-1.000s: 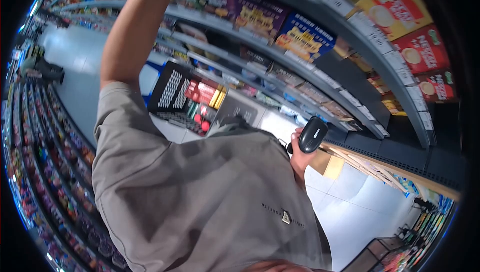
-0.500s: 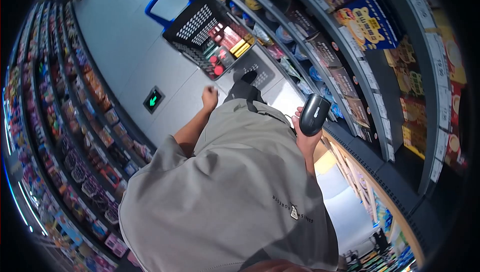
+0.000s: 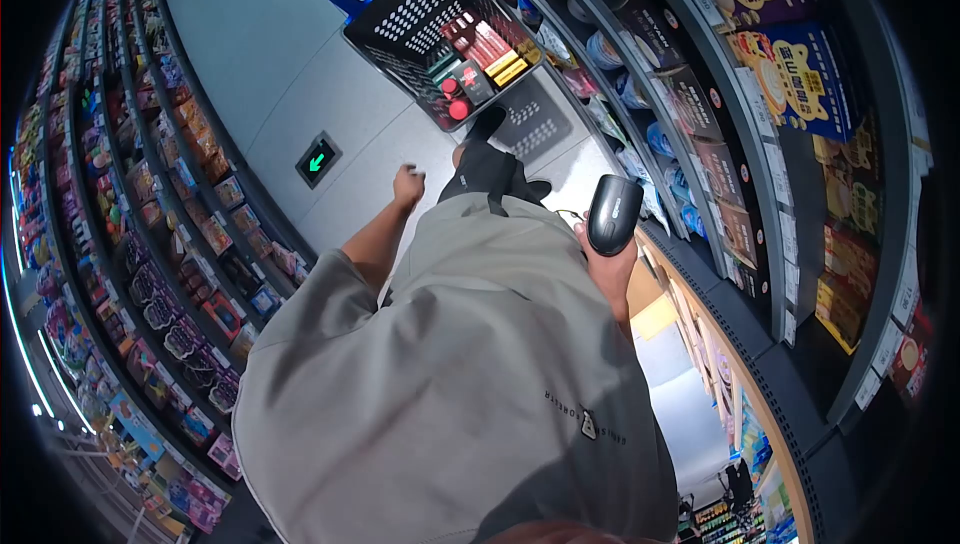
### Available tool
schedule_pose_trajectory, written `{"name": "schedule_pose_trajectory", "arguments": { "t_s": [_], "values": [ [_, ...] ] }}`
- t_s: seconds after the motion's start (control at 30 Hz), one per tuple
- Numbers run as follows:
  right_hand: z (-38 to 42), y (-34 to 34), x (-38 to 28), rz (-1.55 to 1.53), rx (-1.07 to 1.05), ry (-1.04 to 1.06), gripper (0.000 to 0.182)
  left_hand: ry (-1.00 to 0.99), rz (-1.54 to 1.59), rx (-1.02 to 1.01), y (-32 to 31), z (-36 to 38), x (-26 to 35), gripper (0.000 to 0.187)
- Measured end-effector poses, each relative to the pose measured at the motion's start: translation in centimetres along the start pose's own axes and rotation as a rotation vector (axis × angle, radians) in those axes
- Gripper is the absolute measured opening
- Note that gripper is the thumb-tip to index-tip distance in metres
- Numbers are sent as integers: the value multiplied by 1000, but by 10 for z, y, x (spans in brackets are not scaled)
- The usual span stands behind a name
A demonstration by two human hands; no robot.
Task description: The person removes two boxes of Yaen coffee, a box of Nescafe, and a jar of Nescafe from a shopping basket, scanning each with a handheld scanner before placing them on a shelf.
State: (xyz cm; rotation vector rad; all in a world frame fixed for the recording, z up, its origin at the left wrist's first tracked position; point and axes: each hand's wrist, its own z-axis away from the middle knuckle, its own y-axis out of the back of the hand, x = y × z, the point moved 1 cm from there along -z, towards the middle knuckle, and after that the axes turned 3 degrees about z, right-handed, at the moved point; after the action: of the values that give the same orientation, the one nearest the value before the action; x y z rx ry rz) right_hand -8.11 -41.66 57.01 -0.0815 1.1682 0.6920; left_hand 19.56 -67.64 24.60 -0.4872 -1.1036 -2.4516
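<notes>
Firmly, fingers (image 3: pixel 603 260) around scanner (image 3: pixel 613 214)

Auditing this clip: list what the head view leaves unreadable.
- Right hand: grip on the scanner mostly hidden behind its body.
- Left hand: too small to tell whether it is closed.
- Basket: handle cut off by the top edge; item labels too small.
- Shelf price tags: too small, distorted.

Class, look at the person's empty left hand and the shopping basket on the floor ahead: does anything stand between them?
Nothing visible does. The left hand hangs loosely closed and empty over bare floor, and the basket stands apart ahead of it. The right hand holds the scanner off to the side.
</notes>
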Motion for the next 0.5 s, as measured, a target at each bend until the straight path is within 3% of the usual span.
{"name": "schedule_pose_trajectory", "arguments": {
  "t_s": [0.1,0.23,0.4,0.5],
  "values": [
    [-8,-14,6,57,23,-45,28,-210,11,54,1,-34,75,41],
    [-19,-38,21,49,76,-93,30,-318,16,-20,7,-75,163,39],
    [-35,-68,-5,186,16,-290,36,-384,-101,-36,-27,-156,179,44],
    [-46,-87,-4,145,-10,-336,37,-301,-130,-104,-42,-189,182,51]
  ]
}}
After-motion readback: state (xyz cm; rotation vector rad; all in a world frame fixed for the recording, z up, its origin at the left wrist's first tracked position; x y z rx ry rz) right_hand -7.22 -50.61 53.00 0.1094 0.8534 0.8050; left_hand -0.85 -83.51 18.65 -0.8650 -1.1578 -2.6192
